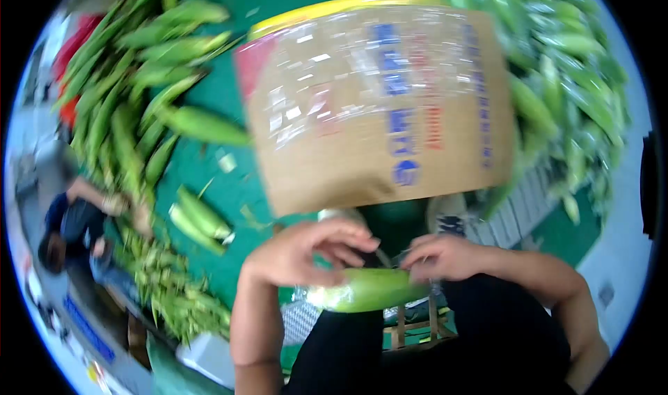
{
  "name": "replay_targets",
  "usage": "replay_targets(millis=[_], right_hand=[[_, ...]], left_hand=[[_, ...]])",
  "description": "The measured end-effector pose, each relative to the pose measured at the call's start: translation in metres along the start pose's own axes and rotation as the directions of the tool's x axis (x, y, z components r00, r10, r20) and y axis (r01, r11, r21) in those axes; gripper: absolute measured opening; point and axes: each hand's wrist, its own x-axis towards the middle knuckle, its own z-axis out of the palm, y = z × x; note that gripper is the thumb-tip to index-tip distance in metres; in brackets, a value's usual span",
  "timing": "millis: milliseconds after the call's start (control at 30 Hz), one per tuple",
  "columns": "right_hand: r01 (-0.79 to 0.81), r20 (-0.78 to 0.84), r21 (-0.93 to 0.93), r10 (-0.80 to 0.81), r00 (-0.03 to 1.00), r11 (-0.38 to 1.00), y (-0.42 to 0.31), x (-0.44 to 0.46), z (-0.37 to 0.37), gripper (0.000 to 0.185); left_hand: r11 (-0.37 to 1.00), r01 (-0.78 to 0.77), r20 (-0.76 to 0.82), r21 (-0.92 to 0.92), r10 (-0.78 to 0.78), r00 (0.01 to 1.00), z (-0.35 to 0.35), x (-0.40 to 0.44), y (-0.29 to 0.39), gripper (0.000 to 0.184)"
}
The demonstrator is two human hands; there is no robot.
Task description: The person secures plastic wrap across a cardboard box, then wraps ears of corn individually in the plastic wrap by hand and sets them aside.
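A broad brown cardboard box with blue and red print and shiny clear film (334, 116) stands just beyond the person's hands, filling the middle of the view, with a yellow edge (348, 5) behind it. To its left lies a heap of green unhusked corn ears (132, 82), with two loose pale-green ears (198, 221) nearer by; below them spreads a pile of leafy green strips (174, 283). To its right are many glossy, film-covered green ears (570, 82). The floor covering is green (223, 172), and a co-worker (76, 221) bends at the far left. Above the person's dark-clad lap (410, 353) is a single bright-green corn ear with a glossy surface (369, 290), its long axis running left to right, almost level; which end is the tip cannot be told. The left hand (309, 252) is loosely open above the ear's left end, thumb along its top. The right hand (445, 256) has bent fingers at the right end; blur hides whether they grip it.
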Motion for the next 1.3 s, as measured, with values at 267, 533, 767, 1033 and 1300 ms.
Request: replay_targets(millis=[267,533,767,1033,1300], right_hand=[[-0.318,0.755,0.351,-0.065,0.653,0.881,0.07,0.035,0.054,0.089],[-0.13,0.201,0.837,-0.078,0.976,0.532,-0.015,0.057,0.015,0.095],[0.01,-0.077,0.578,0.041,0.996,0.816,-0.025,0.011,-0.005,0.072],[0.836,-0.853,0.388,-0.191,0.485,0.389,0.112,-0.205,-0.288,0.044],[-0.295,-0.96,-0.225,-0.264,-0.098,0.929,-0.009,-0.054,-0.165,0.045]], left_hand=[[0.216,-0.524,-0.476,-0.824,0.239,0.846,0.076,0.014,-0.128,0.081],[0.459,-0.857,-0.92,-0.236,0.178,0.349,0.033,0.015,-0.055,0.039],[0.405,-0.095,-0.391,0.909,0.91,0.139,-0.038,-0.02,-0.099,0.048],[0.797,0.545,-0.909,-0.262,-0.014,-0.416,-0.261,-0.181,-0.317,0.103],[0.858,-0.438,-0.924,0.268,0.1,-0.369,-0.145,-0.117,-0.179,0.079]])
